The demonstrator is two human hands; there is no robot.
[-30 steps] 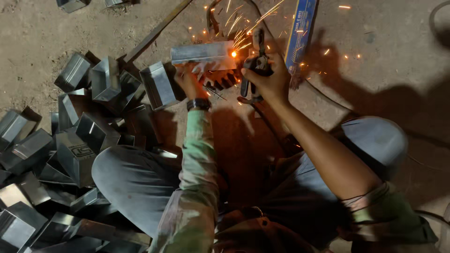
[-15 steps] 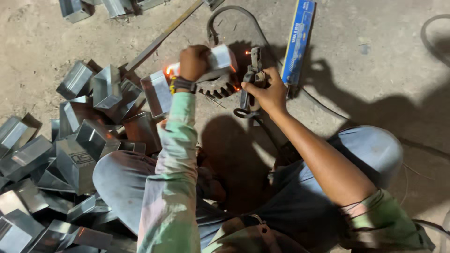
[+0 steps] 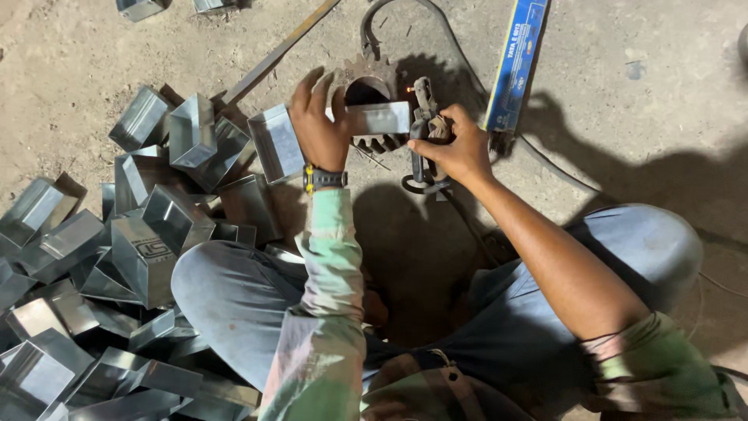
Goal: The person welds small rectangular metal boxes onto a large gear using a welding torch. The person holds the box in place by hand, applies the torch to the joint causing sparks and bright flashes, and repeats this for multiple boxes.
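My left hand (image 3: 318, 121) grips a small shiny sheet-metal box (image 3: 379, 118) and holds it on top of a rusty toothed gear (image 3: 368, 80) lying on the ground. My right hand (image 3: 454, 146) is closed around a welding electrode holder (image 3: 421, 117) just right of the box. A tiny orange glow shows at the box's right end, close to the holder's tip. A dark watch sits on my left wrist. My knees in grey trousers frame the spot.
A large pile of similar metal boxes (image 3: 140, 234) lies to the left. A blue electrode packet (image 3: 516, 62) lies to the right of the gear, a black cable (image 3: 436, 23) loops behind it, and a long rusty metal bar (image 3: 273, 54) runs diagonally at the top.
The welding sparks of a second ago have stopped; only a small glow remains. My left hand has turned and shifted the box on the gear, while my right hand stays beside it.
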